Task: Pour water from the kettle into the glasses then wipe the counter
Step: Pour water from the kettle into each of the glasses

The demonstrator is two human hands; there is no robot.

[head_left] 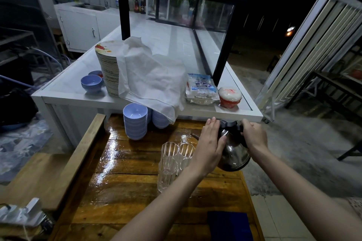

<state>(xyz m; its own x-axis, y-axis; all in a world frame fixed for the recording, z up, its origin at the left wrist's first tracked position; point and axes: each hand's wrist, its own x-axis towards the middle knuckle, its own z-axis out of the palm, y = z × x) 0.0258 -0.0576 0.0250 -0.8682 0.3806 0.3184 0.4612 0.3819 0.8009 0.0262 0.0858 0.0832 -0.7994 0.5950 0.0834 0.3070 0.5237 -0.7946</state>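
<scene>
A shiny steel kettle [234,154] with a black lid and handle is at the right edge of the wet wooden counter [125,162], its thin spout pointing left. My right hand [253,135] grips the black handle. My left hand [210,143] lies flat against the kettle's left side, fingers together. Several clear glasses [169,162] stand in a cluster just left of the kettle, partly hidden by my left forearm. A dark blue cloth [229,225] lies on the counter near its front right corner.
Two stacks of blue bowls [135,121] stand at the counter's far end. Behind is a white table [78,92] with a tall plate stack [109,70], a white cloth [152,80], a packet [201,89], more bowls and a glass case [195,6].
</scene>
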